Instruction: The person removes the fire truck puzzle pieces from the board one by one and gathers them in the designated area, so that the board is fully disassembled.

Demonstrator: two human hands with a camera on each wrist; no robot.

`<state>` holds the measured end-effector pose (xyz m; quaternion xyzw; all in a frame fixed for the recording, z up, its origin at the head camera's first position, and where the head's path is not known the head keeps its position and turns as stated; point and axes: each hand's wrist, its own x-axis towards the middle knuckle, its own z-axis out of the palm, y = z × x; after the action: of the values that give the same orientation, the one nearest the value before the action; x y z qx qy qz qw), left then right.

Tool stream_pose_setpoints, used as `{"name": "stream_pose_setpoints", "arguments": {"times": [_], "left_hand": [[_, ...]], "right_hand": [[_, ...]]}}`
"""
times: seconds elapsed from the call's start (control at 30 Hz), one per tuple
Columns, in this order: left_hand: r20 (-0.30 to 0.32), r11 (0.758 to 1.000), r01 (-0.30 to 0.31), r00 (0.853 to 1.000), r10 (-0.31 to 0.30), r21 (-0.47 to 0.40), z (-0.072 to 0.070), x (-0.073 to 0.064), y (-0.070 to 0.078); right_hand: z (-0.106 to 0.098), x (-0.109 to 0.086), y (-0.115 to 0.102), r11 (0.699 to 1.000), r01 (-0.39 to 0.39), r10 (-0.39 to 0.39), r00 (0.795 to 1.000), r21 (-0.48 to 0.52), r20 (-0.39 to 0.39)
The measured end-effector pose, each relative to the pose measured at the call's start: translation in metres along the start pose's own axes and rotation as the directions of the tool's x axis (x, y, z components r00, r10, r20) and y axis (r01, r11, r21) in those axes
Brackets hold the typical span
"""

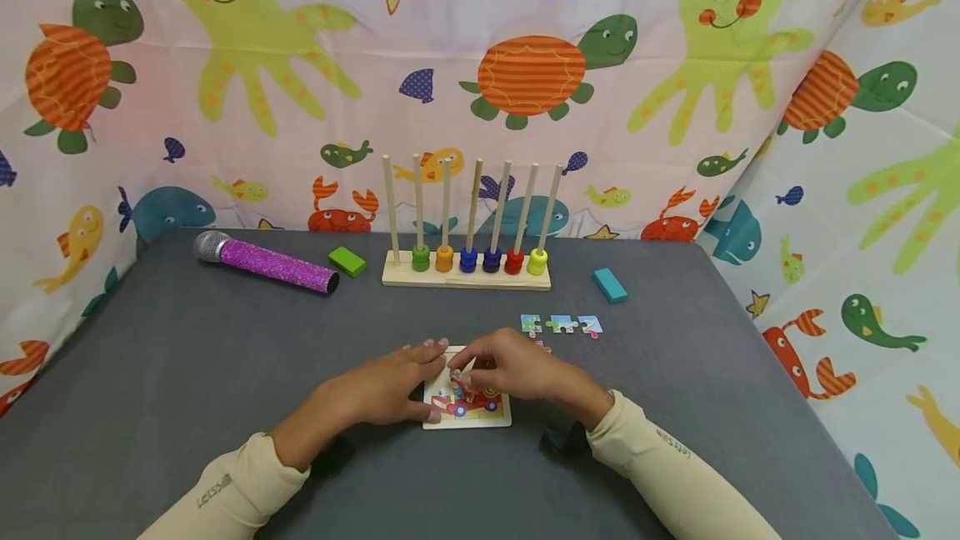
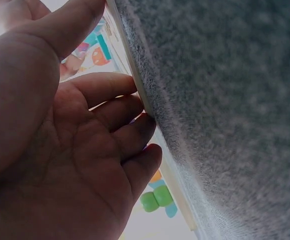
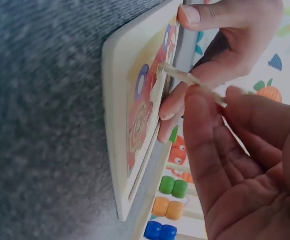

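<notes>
Puzzle board (image 1: pixel 468 424) flat on the grey table (image 1: pixel 360 473), centre of what I see, bead rack (image 1: pixel 467 277) at its twelve o'clock. Left hand (image 1: pixel 397 382) at nine o'clock, fingers spread and fairly straight, resting on the board's edge. Right hand (image 1: pixel 521 369) at three o'clock, thumb and finger pinching a puzzle piece (image 3: pixel 184 76). Roughly half done, I'd judge: the red vehicle picture is in along the six o'clock side; the twelve o'clock part looks pale and unfilled where it shows. Left over: the pinched one plus three loose pieces (image 1: pixel 561 323) at two o'clock and a pink piece (image 1: pixel 543 347), partly hidden by the right hand. Right wrist view alone shows the held piece tilted, nearly edge-on, low end at the board, contact unclear; only the head view shows the loose ones.
</notes>
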<state>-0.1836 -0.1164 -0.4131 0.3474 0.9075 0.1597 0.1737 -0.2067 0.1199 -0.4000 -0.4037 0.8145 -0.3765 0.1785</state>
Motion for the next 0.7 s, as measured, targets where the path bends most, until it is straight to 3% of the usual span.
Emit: {"name": "stream_pose_setpoints", "arguments": {"times": [0.3,0.5,0.7], "left_hand": [[0.0,1.0,-0.003,1.0,0.003,-0.005,0.0,0.0,0.0],[0.008,1.0,-0.001,1.0,0.001,0.001,-0.003,0.0,0.0],[0.024,1.0,0.013,1.0,-0.013,0.006,-0.004,0.0,0.002]], "right_hand": [[0.0,-0.003,0.003,0.996,-0.087,0.088,0.996,0.035,-0.028],[-0.006,-0.002,0.004,0.992,-0.089,0.097,0.991,0.093,-0.089],[-0.019,-0.015,0.01,0.995,-0.09,0.096,0.985,0.046,-0.144]]}}
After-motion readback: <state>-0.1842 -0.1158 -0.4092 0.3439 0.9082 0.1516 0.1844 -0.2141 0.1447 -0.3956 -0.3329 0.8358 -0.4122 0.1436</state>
